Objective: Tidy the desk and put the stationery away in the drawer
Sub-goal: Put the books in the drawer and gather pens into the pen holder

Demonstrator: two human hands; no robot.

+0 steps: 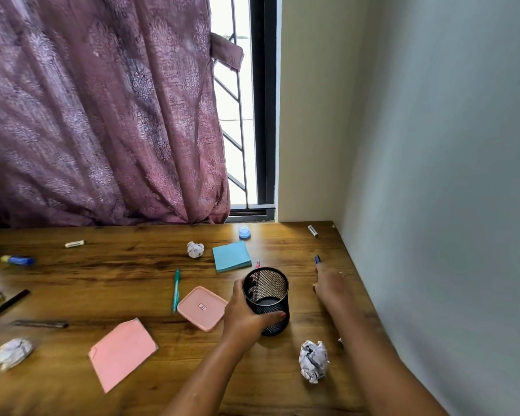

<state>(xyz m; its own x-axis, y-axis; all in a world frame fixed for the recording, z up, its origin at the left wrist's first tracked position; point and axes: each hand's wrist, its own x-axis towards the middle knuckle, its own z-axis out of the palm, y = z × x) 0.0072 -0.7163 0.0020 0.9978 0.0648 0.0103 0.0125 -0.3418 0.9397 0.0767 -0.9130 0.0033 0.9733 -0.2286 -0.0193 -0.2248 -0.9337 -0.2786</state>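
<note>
A black mesh pen cup (267,298) stands upright on the wooden desk (108,271), and my left hand (246,319) is wrapped around its near left side. My right hand (330,288) lies to the right of the cup, fingers stretched toward a dark blue pen (317,259) whose tip shows just beyond them; whether they grip it cannot be told. A green pen (176,289), a blue sticky-note pad (231,256), a pink sticky-note pad (122,352) and a pink square lid (202,307) lie around the cup. A pink pen tip (257,263) shows behind the cup.
Crumpled paper balls lie near my right arm (312,361), at mid desk (195,249) and at the left (12,353). A blue cap (244,232), a white marker (313,231), a cream stick (74,243), a blue glue tube (18,260) and black pens (5,306) are scattered. A wall bounds the right edge, a curtain the back.
</note>
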